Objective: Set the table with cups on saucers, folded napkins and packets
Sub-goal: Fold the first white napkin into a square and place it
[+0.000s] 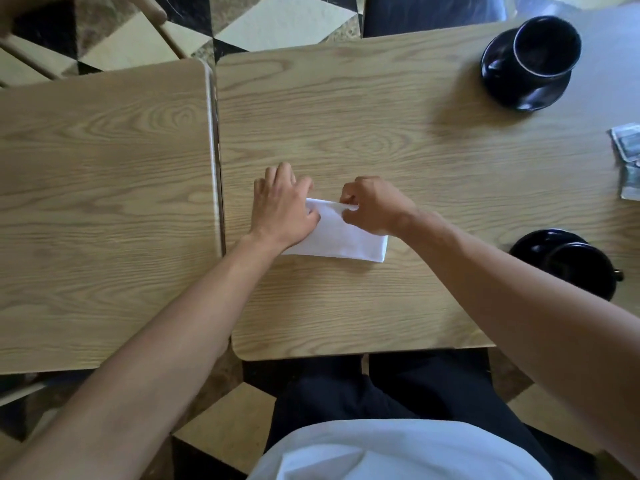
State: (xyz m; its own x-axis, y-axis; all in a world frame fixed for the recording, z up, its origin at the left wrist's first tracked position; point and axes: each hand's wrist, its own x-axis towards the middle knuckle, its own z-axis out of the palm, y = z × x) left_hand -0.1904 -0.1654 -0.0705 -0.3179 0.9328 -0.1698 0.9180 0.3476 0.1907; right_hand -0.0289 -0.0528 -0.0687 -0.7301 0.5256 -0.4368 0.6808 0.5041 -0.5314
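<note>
A white napkin (341, 239) lies near the middle of the right tabletop (381, 133), and both hands are on it. The left hand (282, 206) lies flat with the fingers spread, so its grip is open, and it presses down the left end of the napkin. The right hand (370, 209) has its fingers curled, and its grip is closed on the far edge of the napkin, pinching it between thumb and fingertips. The step in hand looks like folding the napkin. To do it well, the left hand should hold its end firm so the paper does not slide, and the right hand should line the edges up before pressing the crease flat. A slow press along the fold should make a neat, sharp line. 2 black cups sit on the same tabletop, well apart from the napkin: 1 cup (545, 46) on a saucer (519, 91) at the far right, and 1 near cup (575, 268) on its near saucer (530, 242) at the right edge. Some packets (628, 143) lie at the right edge between them. A second tabletop (104, 168) stands just beside, on the left.
</note>
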